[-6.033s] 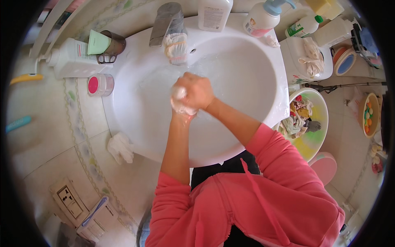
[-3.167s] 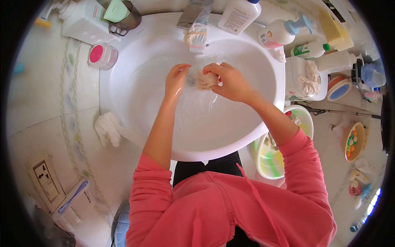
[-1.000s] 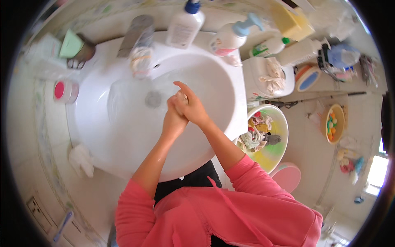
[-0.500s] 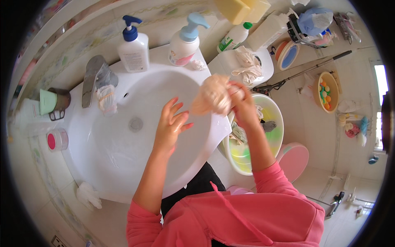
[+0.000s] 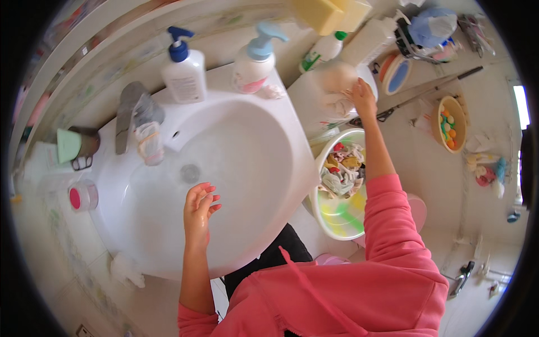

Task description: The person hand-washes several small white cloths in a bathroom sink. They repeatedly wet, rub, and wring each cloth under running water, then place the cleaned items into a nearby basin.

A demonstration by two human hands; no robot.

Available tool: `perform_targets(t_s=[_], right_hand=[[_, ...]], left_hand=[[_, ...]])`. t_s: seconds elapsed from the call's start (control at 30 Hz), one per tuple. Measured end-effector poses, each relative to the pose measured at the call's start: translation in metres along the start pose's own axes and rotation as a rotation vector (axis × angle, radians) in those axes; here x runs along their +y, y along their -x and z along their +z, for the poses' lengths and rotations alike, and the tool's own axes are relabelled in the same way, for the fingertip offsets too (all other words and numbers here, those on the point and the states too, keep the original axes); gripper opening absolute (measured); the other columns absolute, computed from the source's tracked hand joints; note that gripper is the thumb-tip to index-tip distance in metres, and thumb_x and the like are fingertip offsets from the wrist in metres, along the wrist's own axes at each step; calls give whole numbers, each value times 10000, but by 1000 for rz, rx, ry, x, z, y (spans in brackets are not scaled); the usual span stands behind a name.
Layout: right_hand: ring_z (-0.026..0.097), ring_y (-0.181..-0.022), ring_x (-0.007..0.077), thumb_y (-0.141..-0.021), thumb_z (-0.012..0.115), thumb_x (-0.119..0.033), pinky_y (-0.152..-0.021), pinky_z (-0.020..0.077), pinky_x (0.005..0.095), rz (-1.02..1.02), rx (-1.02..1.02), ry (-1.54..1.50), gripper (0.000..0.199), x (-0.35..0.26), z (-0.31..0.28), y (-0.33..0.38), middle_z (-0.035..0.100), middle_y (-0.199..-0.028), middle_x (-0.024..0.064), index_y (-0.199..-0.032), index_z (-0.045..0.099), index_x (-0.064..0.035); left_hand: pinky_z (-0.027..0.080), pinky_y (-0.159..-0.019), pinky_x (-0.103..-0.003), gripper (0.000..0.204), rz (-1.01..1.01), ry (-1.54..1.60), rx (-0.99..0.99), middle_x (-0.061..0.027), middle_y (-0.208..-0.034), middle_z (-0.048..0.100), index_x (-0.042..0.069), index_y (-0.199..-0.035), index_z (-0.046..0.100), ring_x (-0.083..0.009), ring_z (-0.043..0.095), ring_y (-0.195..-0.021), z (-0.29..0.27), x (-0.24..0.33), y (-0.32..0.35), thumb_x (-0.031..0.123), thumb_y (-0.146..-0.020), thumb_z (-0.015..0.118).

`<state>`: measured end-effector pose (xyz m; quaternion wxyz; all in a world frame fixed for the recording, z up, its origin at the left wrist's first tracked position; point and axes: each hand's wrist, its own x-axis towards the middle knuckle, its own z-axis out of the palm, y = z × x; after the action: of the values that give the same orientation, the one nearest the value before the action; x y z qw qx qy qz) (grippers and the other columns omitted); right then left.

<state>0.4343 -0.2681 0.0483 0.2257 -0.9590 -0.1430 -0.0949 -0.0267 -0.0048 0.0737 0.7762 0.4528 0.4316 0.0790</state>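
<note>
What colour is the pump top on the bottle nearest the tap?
Dark blue pump on a white bottle, clearest in the head view.

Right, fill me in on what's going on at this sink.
A person in a pink top stands at a white sink. The left hand hovers open over the basin, holding nothing. The right hand reaches out to the right and presses a pale cloth onto a white container beside the sink. A bowl of small wet cloths sits just below that arm.
</note>
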Motion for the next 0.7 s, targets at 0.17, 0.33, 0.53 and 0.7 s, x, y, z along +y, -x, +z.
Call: perform_targets(t_s=[0.17, 0.33, 0.53, 0.7], right_hand=[[584, -1083, 285, -921, 581, -190, -974, 414, 371, -372, 276, -102, 327, -40, -21, 26, 635, -1164, 132, -1197, 597, -13], [586, -1068, 195, -933, 517, -55, -908, 460, 306, -427, -305, -467, 248, -173, -29, 160, 640, -1147, 82, -1159, 619, -53], [600, -1054, 235, -866, 555, 29, -914, 455, 321, -657, -993, -743, 226, -275, 2, 284, 647, -1100, 109, -1064, 644, -35], [595, -1075, 232, -900, 577, -73, -902, 475, 358, -606, -1375, -923, 293, -317, 18, 324, 630, -1160, 100, -1193, 591, -55]], left_hand=[[478, -834, -325, 287, 263, -78, 171, -86, -1136, 572, 36, -1172, 522, -180, 574, -978, -33, 5, 25, 27, -886, 545], [449, -888, -372, 401, 925, -824, 801, -154, -1205, 523, 24, -1180, 528, -274, 537, -1055, -106, 12, 90, -25, -792, 621], [415, -926, -416, 534, 504, -1123, 1207, -184, -1251, 452, 42, -1235, 520, -345, 440, -1161, -165, -1, 134, -3, -721, 659], [443, -876, -349, 558, 559, -778, 931, -161, -1204, 534, 79, -1316, 454, -248, 531, -1068, -175, -6, 133, 6, -781, 592]])
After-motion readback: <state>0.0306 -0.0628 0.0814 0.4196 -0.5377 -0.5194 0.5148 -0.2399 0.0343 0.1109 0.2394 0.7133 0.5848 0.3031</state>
